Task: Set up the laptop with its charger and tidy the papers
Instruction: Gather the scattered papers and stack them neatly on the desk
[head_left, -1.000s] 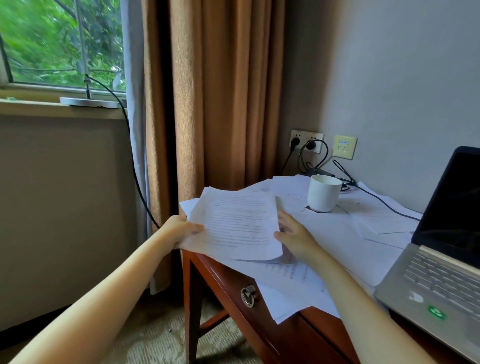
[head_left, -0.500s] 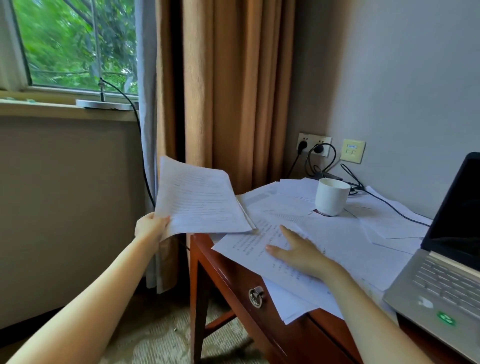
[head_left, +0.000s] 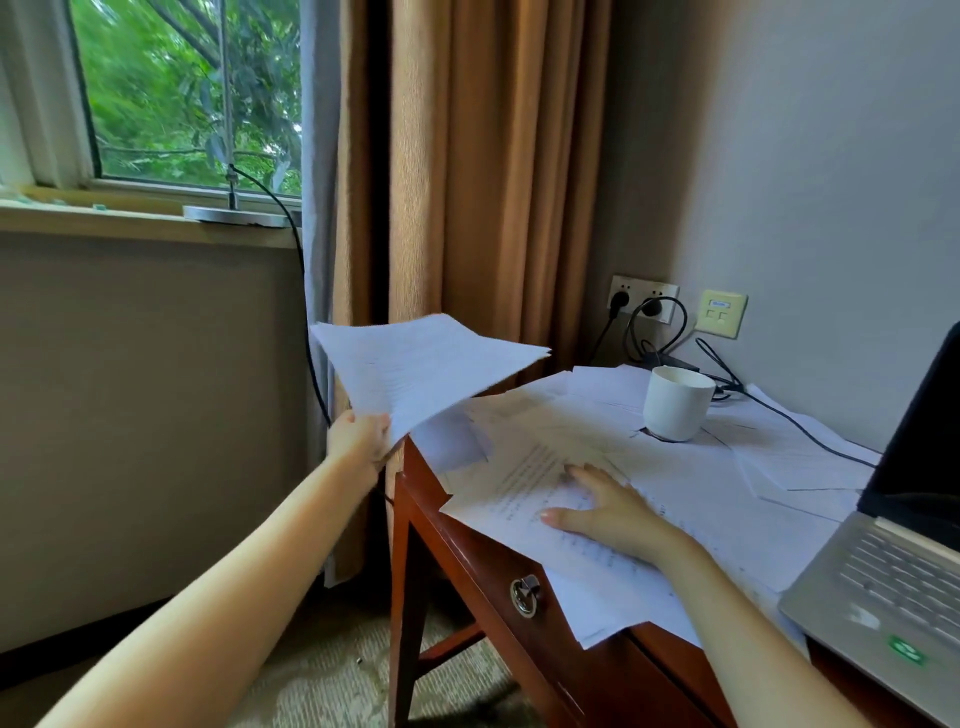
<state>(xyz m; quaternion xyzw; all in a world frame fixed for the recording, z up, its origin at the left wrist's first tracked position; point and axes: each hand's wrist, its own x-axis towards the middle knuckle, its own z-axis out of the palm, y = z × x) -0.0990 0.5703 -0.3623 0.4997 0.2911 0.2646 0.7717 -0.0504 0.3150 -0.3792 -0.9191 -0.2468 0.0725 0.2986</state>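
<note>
At lower right, the open laptop (head_left: 883, 587) sits on the worktop (head_left: 467, 561). Your right hand (head_left: 608, 512) lies flat, fingers straight, on the loose papers (head_left: 701, 483) at frame centre. Your left hand (head_left: 358, 441), left of the worktop corner, grips a stack of sheets (head_left: 421, 364) held in the air. Beyond, a white cup (head_left: 675, 402) stands on the papers. The charger cable (head_left: 789, 421) runs from behind the laptop screen toward the wall socket (head_left: 644, 299).

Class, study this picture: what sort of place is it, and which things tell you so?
Probably a hotel room or home study corner: a wooden desk with an open laptop and loose papers, wall sockets just above it, and a heavy curtain beside a window.
</note>
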